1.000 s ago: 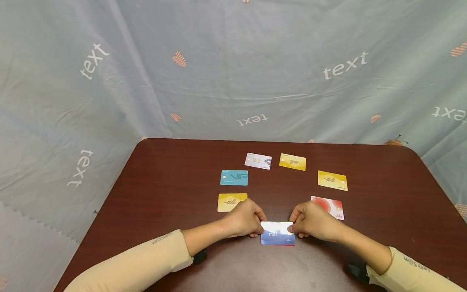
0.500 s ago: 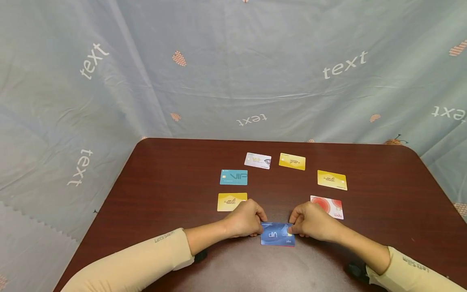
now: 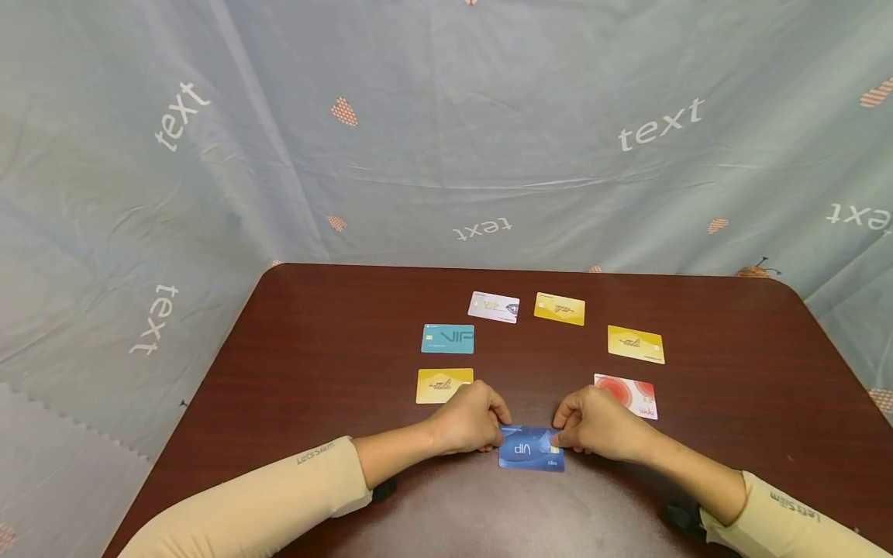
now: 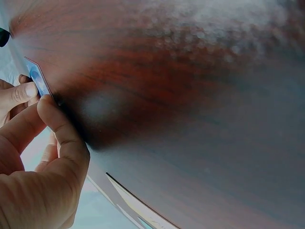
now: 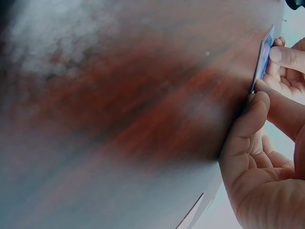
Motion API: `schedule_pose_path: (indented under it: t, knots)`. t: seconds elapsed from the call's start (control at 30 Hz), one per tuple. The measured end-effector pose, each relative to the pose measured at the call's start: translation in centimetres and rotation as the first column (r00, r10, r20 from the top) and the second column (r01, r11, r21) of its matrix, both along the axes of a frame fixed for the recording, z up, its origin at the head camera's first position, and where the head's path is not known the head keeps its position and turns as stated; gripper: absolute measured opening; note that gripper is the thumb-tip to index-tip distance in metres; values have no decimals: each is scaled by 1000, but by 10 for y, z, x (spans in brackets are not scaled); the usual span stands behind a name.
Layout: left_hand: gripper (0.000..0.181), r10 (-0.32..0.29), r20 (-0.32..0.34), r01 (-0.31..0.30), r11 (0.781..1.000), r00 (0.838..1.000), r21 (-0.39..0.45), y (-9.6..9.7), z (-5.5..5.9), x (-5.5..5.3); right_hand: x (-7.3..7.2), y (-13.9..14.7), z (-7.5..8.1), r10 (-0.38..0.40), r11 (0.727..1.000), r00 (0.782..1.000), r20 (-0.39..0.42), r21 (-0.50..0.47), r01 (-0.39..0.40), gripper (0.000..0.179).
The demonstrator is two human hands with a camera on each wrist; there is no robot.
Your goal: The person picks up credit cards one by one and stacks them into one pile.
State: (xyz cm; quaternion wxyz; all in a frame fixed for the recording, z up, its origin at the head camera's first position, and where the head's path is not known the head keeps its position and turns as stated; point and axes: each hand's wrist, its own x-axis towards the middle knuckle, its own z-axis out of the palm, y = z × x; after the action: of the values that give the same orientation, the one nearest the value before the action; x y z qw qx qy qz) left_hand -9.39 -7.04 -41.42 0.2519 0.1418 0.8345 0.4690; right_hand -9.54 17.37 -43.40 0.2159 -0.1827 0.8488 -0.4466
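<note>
In the head view a blue VIP card lies level near the front middle of the table. My left hand pinches its left edge between thumb and curled fingers. At the opposite edge, my right hand pinches it the same way, the thumb over the top by the chip. Both wrist views show the blue card edge-on, low over or on the tabletop; I cannot tell which. A yellow card lies partly hidden behind my left hand, and a red and white card behind my right wrist.
Farther back on the dark red-brown table lie a teal VIP card, a silver VIP card, and two yellow cards, one at the back and one at the right. A grey patterned cloth hangs behind.
Glare on the blue card's face has gone, so its print now shows. The red edge beneath its near side is no longer visible. Both hands have stayed in place.
</note>
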Motion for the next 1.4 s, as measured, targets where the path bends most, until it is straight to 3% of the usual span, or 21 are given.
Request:
schedule_pose_path:
  t: [0.63,0.83,1.17,1.4]
  knots:
    - [18,16,25,-17,999,1000,33,0,-1,0,0,2,3,12,1000,1000,-2,20,-12,16]
    - [20,8,18,-9,999,1000,41,-5,7,1,-5,3,8,31,999,999,14,12,-31,14]
    - [28,20,-52,-18,1000,998,25,-33,22,-2,-16,6,29,2,999,994,-106,52,4,18]
    - [31,84,-115,-79,996,990,49,-56,33,-3,-22,3,34,-43,998,986,-164,31,48,26]
